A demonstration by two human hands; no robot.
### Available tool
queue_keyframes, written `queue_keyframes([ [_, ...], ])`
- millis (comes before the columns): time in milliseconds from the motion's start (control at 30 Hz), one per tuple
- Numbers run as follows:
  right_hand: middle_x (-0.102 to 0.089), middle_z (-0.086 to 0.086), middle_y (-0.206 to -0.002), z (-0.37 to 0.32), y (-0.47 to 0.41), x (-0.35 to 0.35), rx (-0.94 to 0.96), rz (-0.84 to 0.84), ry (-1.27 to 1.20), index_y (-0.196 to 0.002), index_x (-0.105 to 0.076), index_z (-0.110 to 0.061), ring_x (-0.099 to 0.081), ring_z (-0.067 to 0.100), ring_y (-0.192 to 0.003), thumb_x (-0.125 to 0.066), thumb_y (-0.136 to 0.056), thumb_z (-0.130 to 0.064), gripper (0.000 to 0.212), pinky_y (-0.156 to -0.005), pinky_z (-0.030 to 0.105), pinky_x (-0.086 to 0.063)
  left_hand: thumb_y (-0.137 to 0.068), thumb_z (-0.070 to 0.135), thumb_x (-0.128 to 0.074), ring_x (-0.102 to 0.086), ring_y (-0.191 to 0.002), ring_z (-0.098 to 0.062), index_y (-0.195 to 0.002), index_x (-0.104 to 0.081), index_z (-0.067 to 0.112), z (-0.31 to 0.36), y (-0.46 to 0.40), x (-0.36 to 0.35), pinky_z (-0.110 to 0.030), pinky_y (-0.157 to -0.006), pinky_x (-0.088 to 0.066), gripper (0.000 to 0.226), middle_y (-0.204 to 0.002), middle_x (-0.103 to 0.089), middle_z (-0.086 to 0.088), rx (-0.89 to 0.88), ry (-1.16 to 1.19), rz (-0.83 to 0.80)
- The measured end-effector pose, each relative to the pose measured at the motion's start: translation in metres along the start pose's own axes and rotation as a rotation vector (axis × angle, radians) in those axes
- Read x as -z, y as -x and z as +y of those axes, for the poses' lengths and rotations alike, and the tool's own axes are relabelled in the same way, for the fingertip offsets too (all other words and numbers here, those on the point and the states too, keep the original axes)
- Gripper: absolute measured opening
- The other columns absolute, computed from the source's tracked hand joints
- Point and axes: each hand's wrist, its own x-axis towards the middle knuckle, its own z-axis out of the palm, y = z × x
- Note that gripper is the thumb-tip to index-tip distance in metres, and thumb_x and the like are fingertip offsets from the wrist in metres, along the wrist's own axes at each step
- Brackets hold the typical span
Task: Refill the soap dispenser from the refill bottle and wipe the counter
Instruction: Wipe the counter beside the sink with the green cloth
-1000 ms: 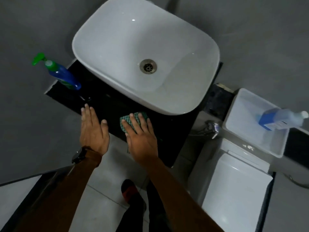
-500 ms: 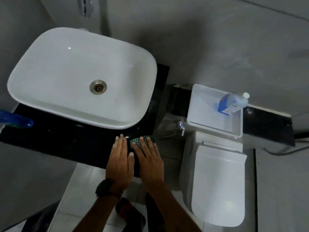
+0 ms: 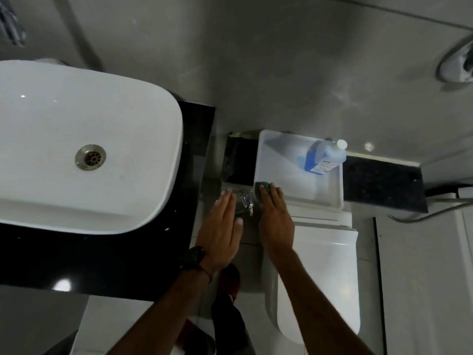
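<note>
Head view: wiping step closing, right hand [image 3: 275,216] flat on green cloth [image 3: 263,188] at tray [image 3: 271,149] rim.
Left hand [image 3: 220,226] open, empty; next, likely drop cloth into tray.

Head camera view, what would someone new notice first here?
The big white sink on the black counter fills the left side. At centre, two flat hands reach forward: the left hand is bare, and the right hand has a green cloth under its fingertips at the near edge of a white tray. A blue bottle stands in that tray, above the toilet.
</note>
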Motion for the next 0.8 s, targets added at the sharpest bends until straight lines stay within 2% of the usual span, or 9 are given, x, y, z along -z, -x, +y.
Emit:
queue_keyframes([
  [100, -0.024, 0.007, -0.169, 0.021, -0.029, 0.012, -0.029, 0.022, 0.001, -0.159, -0.030, -0.024, -0.019, 0.029, -0.157, -0.055, -0.093, 0.003, 0.075, -0.108, 0.053, -0.051, -0.103, 0.045, -0.022, -0.006, -0.149, -0.008, -0.157, -0.008, 0.021, 0.010, -0.035, -0.011, -0.026, -0.118, -0.014, 0.061, -0.165, -0.009, 0.003, 0.033, 0.006, -0.056],
  [233, -0.022, 0.005, -0.170, 0.045, -0.076, 0.021, -0.073, -0.029, -0.008, -0.161, -0.025, -0.023, -0.017, 0.027, -0.158, -0.065, -0.093, 0.002, 0.083, -0.114, 0.050, -0.047, -0.102, 0.048, -0.020, -0.008, -0.150, -0.010, -0.156, -0.005, 0.022, 0.018, -0.077, -0.023, -0.031, -0.117, -0.021, 0.062, -0.166, -0.007, 0.003, 0.031, 0.028, -0.145],
  [367, -0.029, 0.009, -0.167, 0.057, -0.119, 0.021, -0.086, -0.059, -0.086, -0.160, -0.029, -0.020, -0.029, 0.031, -0.154, -0.066, -0.096, -0.007, 0.075, -0.116, 0.053, -0.044, -0.103, 0.045, -0.025, -0.012, -0.151, -0.013, -0.157, -0.008, 0.019, 0.020, -0.113, -0.037, -0.038, -0.122, -0.022, 0.063, -0.166, -0.011, -0.001, 0.071, 0.065, -0.196],
  [467, -0.035, 0.013, -0.163, 0.062, -0.143, 0.016, -0.059, -0.082, -0.125, -0.157, -0.033, -0.017, -0.038, 0.033, -0.149, -0.065, -0.096, -0.013, 0.070, -0.113, 0.055, -0.046, -0.103, 0.047, -0.024, -0.021, -0.150, -0.017, -0.157, -0.008, 0.021, 0.020, -0.132, -0.045, -0.041, -0.117, -0.036, 0.063, -0.166, -0.012, -0.001, 0.118, 0.082, -0.219],
  [533, -0.035, 0.014, -0.162, 0.067, -0.155, 0.010, -0.018, -0.102, -0.134, -0.157, -0.033, -0.016, -0.038, 0.034, -0.148, -0.064, -0.097, -0.015, 0.067, -0.114, 0.054, -0.045, -0.103, 0.047, -0.022, -0.025, -0.149, -0.018, -0.157, -0.008, 0.020, 0.020, -0.140, -0.050, -0.041, -0.113, -0.042, 0.063, -0.166, -0.011, -0.001, 0.122, 0.073, -0.232],
  [633, -0.036, 0.013, -0.162, 0.072, -0.166, 0.001, -0.038, -0.119, -0.174, -0.157, -0.033, -0.016, -0.038, 0.032, -0.148, -0.052, -0.105, -0.024, 0.056, -0.114, 0.050, -0.043, -0.102, 0.049, -0.019, -0.022, -0.150, -0.018, -0.157, -0.012, 0.018, 0.019, -0.146, -0.057, -0.041, -0.117, -0.035, 0.064, -0.166, -0.013, -0.003, 0.113, 0.072, -0.249],
  [700, -0.042, 0.012, -0.158, 0.073, -0.166, -0.004, -0.071, -0.105, -0.200, -0.153, -0.038, -0.015, -0.045, 0.030, -0.143, -0.048, -0.107, -0.031, 0.050, -0.114, 0.048, -0.046, -0.100, 0.051, -0.017, -0.021, -0.151, -0.017, -0.157, -0.014, 0.018, 0.018, -0.147, -0.060, -0.040, -0.118, -0.033, 0.065, -0.166, -0.013, -0.003, 0.123, 0.073, -0.271],
  [800, -0.048, 0.013, -0.154, 0.073, -0.161, -0.009, -0.076, -0.095, -0.200, -0.150, -0.042, -0.014, -0.051, 0.030, -0.138, -0.047, -0.107, -0.035, 0.048, -0.110, 0.047, -0.049, -0.100, 0.051, -0.019, -0.028, -0.148, -0.019, -0.157, -0.014, 0.019, 0.018, -0.146, -0.061, -0.042, -0.114, -0.040, 0.065, -0.166, -0.014, -0.002, 0.142, 0.092, -0.284],
])
